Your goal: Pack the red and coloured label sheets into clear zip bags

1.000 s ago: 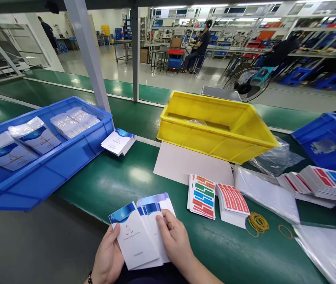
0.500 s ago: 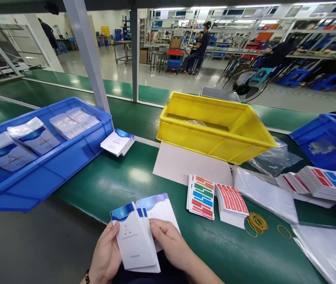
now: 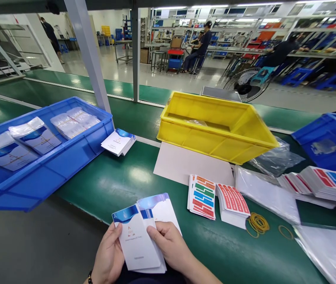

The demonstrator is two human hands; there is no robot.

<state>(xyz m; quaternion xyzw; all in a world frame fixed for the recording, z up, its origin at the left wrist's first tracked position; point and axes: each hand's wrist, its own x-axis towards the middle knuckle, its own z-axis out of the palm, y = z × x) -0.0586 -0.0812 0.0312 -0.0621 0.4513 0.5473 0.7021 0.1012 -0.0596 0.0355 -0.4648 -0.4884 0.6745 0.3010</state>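
Note:
My left hand [image 3: 110, 252] grips a small stack of white booklets [image 3: 138, 246] with blue wavy tops, its thumb on the front cover. My right hand [image 3: 172, 244] is closed on the right side of the same booklets, thumb pressed on a fanned-out edge where blue stripes show. Behind them, more white booklets with purple-blue tops [image 3: 166, 209] lie at the table edge, partly covered by my right hand. Another stack of booklets [image 3: 116, 142] sits farther off beside the blue bin [image 3: 82, 148], which holds bagged booklets [image 3: 39, 138].
A yellow bin [image 3: 209, 140] stands on the green table [image 3: 120, 177]. To my right are colourful sticker sheets [image 3: 202, 197], a stack of red-printed cards [image 3: 233, 201], rubber bands [image 3: 257, 224] and clear plastic bags [image 3: 268, 193]. A second blue bin [image 3: 327, 142] is at far right.
My right thumb has shifted left and down onto the booklets, and their fanned edges show a wider striped strip. Both hands and the booklets have moved slightly right.

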